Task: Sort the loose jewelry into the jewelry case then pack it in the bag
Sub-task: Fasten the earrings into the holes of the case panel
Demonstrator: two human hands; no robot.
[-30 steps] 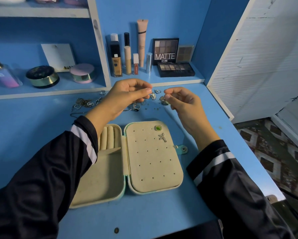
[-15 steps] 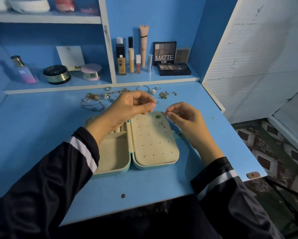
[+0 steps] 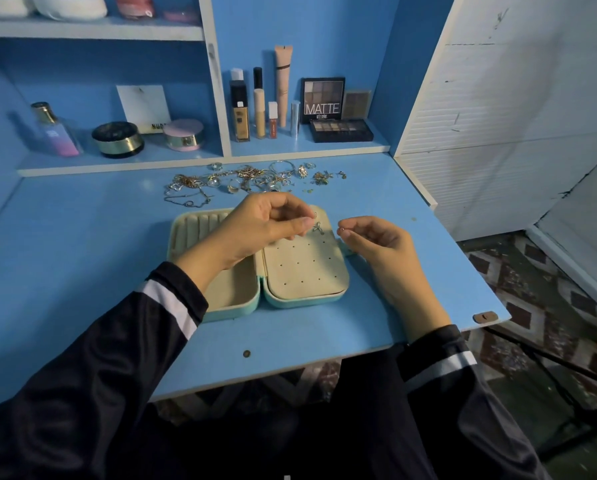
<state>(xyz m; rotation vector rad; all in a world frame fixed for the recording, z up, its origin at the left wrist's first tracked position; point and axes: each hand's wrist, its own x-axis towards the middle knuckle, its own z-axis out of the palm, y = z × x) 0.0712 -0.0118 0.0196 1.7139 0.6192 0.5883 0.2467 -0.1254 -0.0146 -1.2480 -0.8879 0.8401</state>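
Observation:
An open mint jewelry case [image 3: 304,299] with a cream lining lies on the blue desk [image 3: 82,244]. Its right half is a panel with rows of small holes, and a silver bow-shaped earring [image 3: 317,229] sits near the panel's top. My left hand [image 3: 266,226] hovers over the case's hinge, pinching something tiny near that earring. Beside the case's right edge, my right hand [image 3: 373,237] pinches a small bead-like earring piece [image 3: 342,231] between thumb and forefinger. A pile of loose jewelry [image 3: 248,178], chains and rings, lies behind the case.
Cosmetics stand on the low shelf behind: bottles and tubes [image 3: 262,109], an eyeshadow palette [image 3: 340,129], round jars [image 3: 117,140] and a perfume bottle [image 3: 56,133]. The desk ends at its right edge [image 3: 463,258], with patterned floor beyond. No bag is in view.
My head pulled back, so more of the desk shows. Both hands came down from above the loose jewelry to the top of the case's holed panel.

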